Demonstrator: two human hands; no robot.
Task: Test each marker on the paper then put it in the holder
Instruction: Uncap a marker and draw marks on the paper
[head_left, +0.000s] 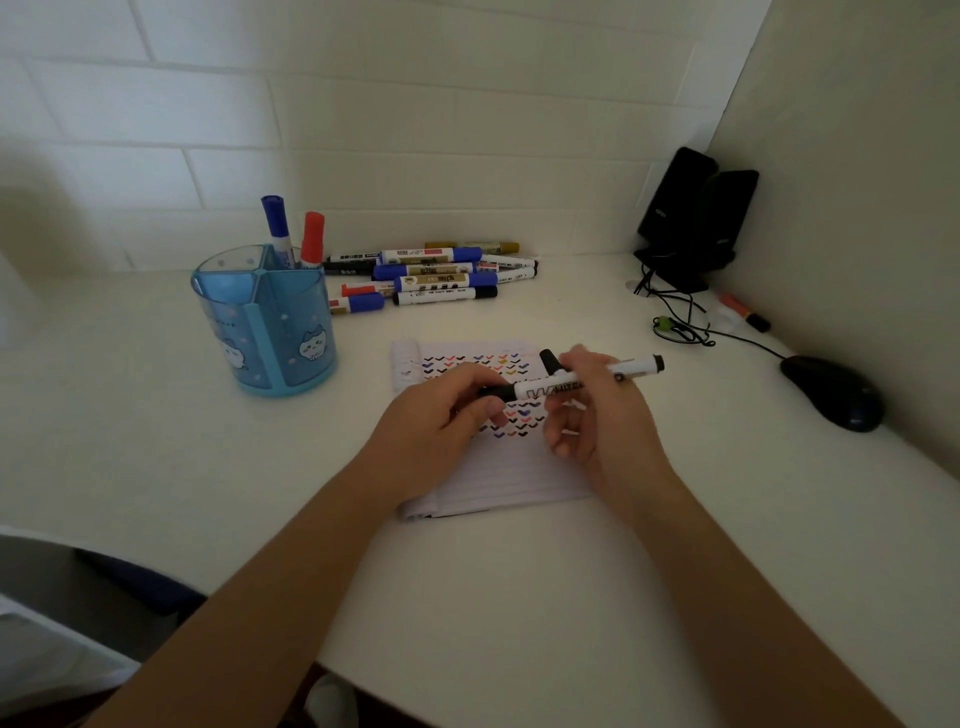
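Black whiteboard marker held level just above the notepad of coloured tick marks. Left hand pinches its left end; right hand has its fingers curled round the barrel. A short black piece stands up at the right fingers, too blurred to identify. Blue holder well left on the desk with a blue marker and a red marker upright in a rear compartment. Pile of markers behind the pad.

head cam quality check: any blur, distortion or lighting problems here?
Head view: dim, flat light, darker toward the corners; wide-angle bend curves the wall tiles; right hand is blurred at the fingers; print on the marker only partly readable.
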